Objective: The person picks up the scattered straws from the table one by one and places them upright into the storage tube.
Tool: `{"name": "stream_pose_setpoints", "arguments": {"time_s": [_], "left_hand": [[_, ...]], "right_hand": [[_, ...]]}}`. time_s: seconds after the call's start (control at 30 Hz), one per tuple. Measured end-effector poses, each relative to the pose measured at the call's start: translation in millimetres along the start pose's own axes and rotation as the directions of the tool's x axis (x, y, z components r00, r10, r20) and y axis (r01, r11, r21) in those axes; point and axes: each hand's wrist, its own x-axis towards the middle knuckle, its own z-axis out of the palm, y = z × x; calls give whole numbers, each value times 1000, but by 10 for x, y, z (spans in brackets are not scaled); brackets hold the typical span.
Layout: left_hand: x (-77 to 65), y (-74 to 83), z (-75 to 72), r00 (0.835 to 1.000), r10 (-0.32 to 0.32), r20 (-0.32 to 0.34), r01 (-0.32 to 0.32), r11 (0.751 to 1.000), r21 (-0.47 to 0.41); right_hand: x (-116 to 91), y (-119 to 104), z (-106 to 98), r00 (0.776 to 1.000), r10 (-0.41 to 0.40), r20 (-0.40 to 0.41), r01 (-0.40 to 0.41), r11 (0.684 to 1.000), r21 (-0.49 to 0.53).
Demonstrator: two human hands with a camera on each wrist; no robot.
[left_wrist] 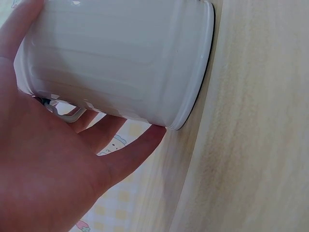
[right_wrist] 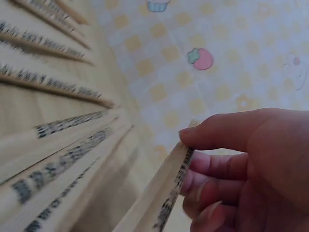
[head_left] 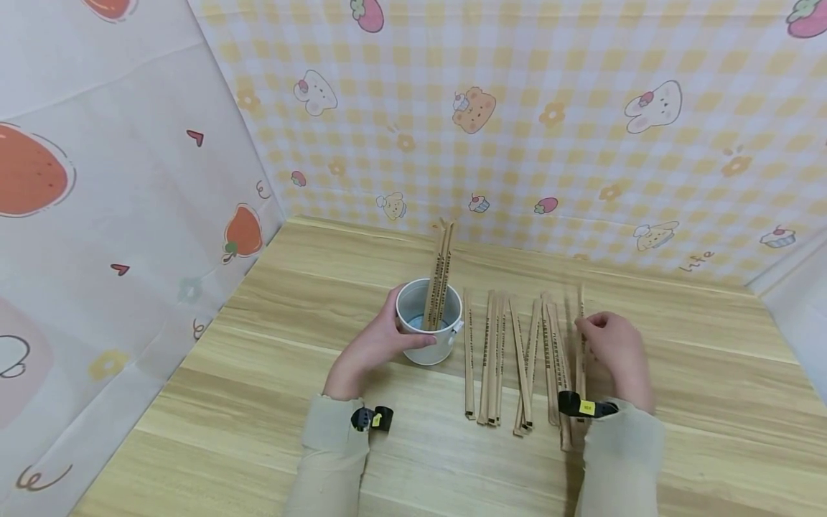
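A small white pail (head_left: 429,352) stands upright on the table. My left hand (head_left: 381,343) grips its left side, thumb across the front below the rim and fingers around behind. Inside the pail, several slim brown paper-wrapped sticks (head_left: 439,276) with dark print stand leaning. My right hand (head_left: 616,350) pinches another paper-wrapped stick (right_wrist: 166,193) between thumb and fingers near its far end, at the right of the row. More wrapped sticks (head_left: 494,359) lie side by side between the pail and that hand, some overlapping.
The wooden table (head_left: 271,373) meets a yellow-checked cloth backdrop (head_left: 549,151) at the back. White printed cloth (head_left: 142,129) hangs along the left edge. Black camera straps sit on both wrists.
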Motion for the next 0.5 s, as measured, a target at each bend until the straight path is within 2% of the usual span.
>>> {"name": "stream_pose_setpoints", "arguments": {"time_s": [0.13,0.3,0.5], "left_hand": [[3,1,3,1000,-1,3,1,1000,9],[7,-7,0,1000,-4,-1,4,1000,1],[10,-6,3,1000,-10,-3,10,1000,-11]], "right_hand": [[-28,-102,-50,992,-45,-122,46,999,-1],[-74,-288,-108,965,-77,-252,90,995,41],[-133,-520,-155,936,-80,-343,122,987,101]]}}
